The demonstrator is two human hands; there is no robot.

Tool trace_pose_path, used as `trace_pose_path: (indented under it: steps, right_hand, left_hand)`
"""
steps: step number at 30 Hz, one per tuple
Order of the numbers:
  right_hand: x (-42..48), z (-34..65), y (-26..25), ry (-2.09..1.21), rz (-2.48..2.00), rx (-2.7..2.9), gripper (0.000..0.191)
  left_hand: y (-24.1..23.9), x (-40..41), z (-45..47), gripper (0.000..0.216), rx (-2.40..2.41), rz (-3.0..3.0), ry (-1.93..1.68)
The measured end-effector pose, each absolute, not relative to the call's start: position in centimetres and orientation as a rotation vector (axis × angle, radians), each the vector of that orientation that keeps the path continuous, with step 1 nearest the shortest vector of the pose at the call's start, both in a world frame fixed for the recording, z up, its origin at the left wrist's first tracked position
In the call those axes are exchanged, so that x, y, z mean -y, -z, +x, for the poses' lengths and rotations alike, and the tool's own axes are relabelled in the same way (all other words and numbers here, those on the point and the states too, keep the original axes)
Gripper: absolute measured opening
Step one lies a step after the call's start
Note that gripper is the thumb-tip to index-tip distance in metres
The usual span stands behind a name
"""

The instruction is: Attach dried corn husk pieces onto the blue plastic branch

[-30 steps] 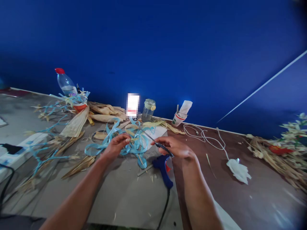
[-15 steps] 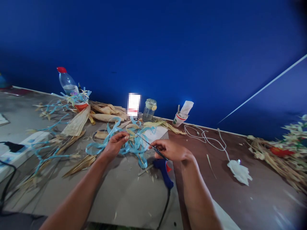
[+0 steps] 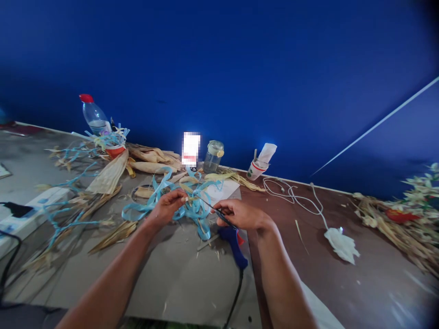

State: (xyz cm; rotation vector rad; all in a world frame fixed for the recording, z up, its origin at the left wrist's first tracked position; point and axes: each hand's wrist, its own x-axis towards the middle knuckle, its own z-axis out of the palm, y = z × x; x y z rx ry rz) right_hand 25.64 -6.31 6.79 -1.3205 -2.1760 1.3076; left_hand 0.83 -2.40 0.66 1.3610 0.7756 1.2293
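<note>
Behind everything stands a broad blue wall [image 3: 219,68], and against it runs the desk [image 3: 185,283], grey on the left and brown on the right. Dry husks [image 3: 156,167] lie heaped near the wall, and before them sprawls a loose tangle of light-blue ribbon [image 3: 194,214]. Over its near side the person's two hands face each other, slightly apart. Just below the right hand [image 3: 240,212] lies a blue glue gun [image 3: 236,253]; beyond the ribbon stands a clear jar [image 3: 213,157]. The right fingers close round a slim dark tool [image 3: 224,218], its tip pointing toward the left hand [image 3: 168,205], which pinches a tiny pale piece [image 3: 187,199].
</note>
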Motion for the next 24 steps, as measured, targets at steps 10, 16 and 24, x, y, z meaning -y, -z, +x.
trace_pose_path:
  steps: [10, 16, 24]
  right_hand:
    - [6.4, 25.8, -6.9, -1.431, -1.324, 2.142, 0.032]
    - [6.5, 25.7, -7.3, -1.534, -1.327, 2.089, 0.032]
    - [6.8, 25.4, -7.9, -1.689, -1.309, 1.945, 0.03]
  left_hand:
    - [0.8, 1.9, 0.2, 0.017, -0.692, 1.307, -1.168]
    - [0.6, 1.9, 0.1, 0.017, -0.669, 1.327, -1.143]
    - [0.3, 1.9, 0.0, 0.019, -0.656, 1.324, -1.106]
